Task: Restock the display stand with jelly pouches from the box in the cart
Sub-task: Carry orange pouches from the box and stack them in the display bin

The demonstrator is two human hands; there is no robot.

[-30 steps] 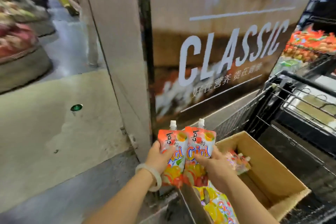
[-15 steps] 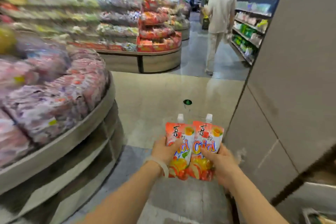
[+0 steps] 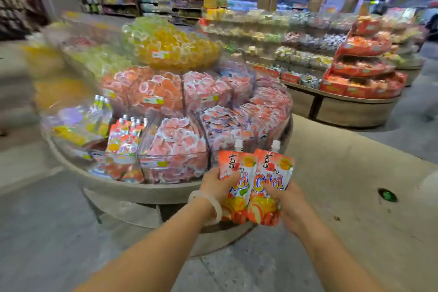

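Round display stand (image 3: 151, 191), hands gripping jelly pouches (image 3: 254, 182)

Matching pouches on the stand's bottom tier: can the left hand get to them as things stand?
Probably not yet: the left hand grips a jelly pouch, and the matching pouches stand further left, though nothing blocks the way.

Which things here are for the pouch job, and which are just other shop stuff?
For the job:
- two jelly pouches, one in the left hand, one in the right hand
- round display stand
- matching pouches already standing on it

Just other stuff:
- pink jelly cups
- yellow jelly cups
- red stand
- green floor marker
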